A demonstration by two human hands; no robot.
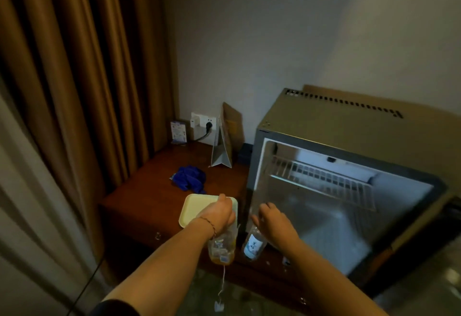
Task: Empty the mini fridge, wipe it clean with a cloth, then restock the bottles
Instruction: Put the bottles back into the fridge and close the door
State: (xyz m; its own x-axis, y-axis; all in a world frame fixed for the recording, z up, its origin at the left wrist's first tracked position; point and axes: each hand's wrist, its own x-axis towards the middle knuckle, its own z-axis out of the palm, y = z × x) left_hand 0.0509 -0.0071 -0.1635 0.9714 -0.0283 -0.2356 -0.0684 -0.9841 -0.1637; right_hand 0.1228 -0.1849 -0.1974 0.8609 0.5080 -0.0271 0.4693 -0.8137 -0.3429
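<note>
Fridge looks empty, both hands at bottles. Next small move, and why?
Probably set the orange-liquid bottle held by the left hand down by the pale tray, then fetch the blue cloth: the mini fridge shows only a bare wire shelf.

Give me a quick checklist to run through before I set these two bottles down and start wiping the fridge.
1. Fridge door open, inside reachable: ok.
2. Fridge emptied: ok for the wire shelf and the visible floor; door side cannot tell.
3. Left hand grips the orange bottle by its top: ok.
4. Right hand on the clear bottle: grip cannot tell, fingers look spread.
5. Tray has bare space for bottles: ok.
6. Blue cloth lies on the wooden cabinet behind the tray: ok.
</note>
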